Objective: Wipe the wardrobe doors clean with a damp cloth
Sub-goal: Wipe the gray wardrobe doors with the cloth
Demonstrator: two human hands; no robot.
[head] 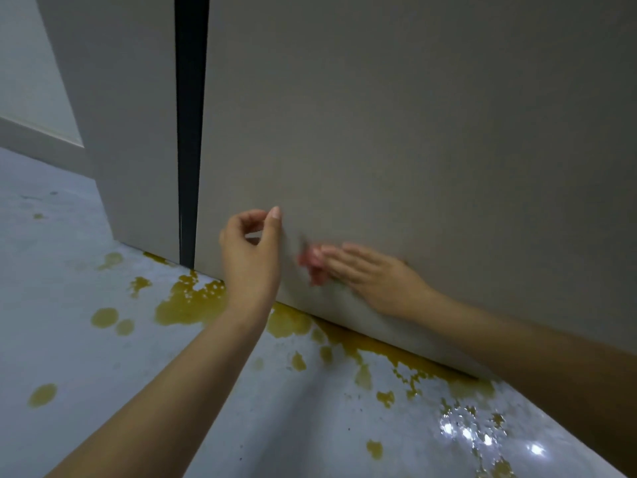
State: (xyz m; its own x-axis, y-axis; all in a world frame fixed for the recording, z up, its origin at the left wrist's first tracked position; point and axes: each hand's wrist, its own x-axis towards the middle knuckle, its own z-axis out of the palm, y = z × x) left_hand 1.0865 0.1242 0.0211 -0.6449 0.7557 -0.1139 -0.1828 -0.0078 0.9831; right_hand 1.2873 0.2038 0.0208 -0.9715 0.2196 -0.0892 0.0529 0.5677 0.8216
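Note:
A grey wardrobe door (396, 132) fills most of the view, with a dark gap at its left edge. My right hand (372, 276) lies flat, fingers straight, pressing a small pink cloth (312, 265) against the lower part of the door; the cloth is blurred and mostly under my fingertips. My left hand (250, 250) is just left of it, fingers loosely curled, thumb tip touching the door, holding nothing.
A second grey door panel (127, 139) stands left of the dark gap (189, 132). The pale floor (103, 374) carries yellow-brown liquid puddles and splashes (191, 301) along the door's bottom edge. A white skirting board (38, 139) runs at far left.

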